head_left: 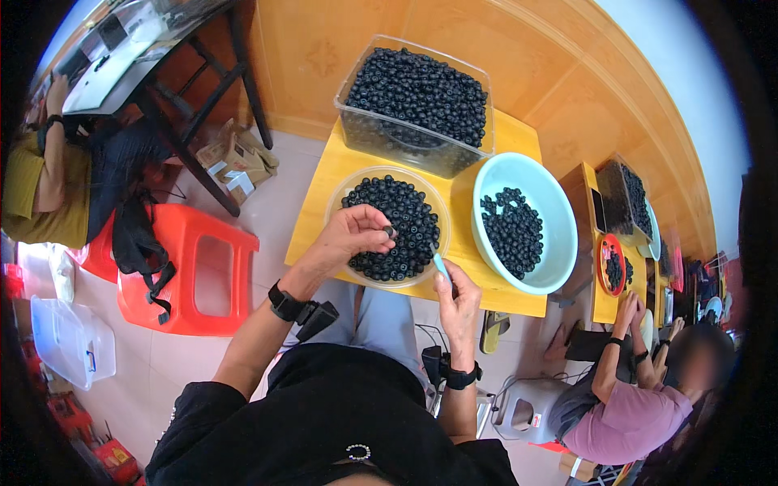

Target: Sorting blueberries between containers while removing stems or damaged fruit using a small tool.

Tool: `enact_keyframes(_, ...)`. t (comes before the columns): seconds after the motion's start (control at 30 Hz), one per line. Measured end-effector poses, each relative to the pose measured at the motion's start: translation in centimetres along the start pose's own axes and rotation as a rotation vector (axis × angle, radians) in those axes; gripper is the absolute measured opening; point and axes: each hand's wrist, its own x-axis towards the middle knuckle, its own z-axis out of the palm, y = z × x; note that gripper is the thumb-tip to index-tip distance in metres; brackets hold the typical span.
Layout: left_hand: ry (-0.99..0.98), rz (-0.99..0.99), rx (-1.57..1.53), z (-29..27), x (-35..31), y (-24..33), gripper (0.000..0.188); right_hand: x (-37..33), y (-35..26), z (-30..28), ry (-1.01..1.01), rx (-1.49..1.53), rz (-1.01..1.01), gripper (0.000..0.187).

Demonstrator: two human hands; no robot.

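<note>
Broadly, tabletop (pixel 312 229): yellow, carrying clear bin (pixel 438 159), pale-blue basin (pixel 559 235), round tray (pixel 335 209), each with black rings (pixel 399 202).
Left hand (pixel 352 235): narrow grip pinching one ring (pixel 390 232) over the tray; best held lightly, by its rim.
Right hand (pixel 459 298): grip closed around slim teal-handled tool (pixel 439 263); better angled away from left fingertips.
Tool tip: hard to make out against black.
Pinched ring: partly hidden by fingers.

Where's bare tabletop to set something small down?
Bare patches: the table's near left corner beside the bowl, the far right corner between tub and basin, the near edge between right hand and basin. Crowded: over the bowl, under the left hand.
</note>
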Motion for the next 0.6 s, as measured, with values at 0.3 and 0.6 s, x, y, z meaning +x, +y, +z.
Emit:
enact_keyframes(0.3, -0.117, -0.138, -0.466, 0.6, -2.1, -0.9, 0.019, 0.1, -3.2, 1.9, -0.142, -0.059, -0.206, 0.019)
enact_keyframes(0.6, -0.142, -0.127, -0.456, 0.8, -2.5, -0.8, 0.012, -0.1, -3.4, 1.9, -0.146, -0.16, -0.291, 0.018)
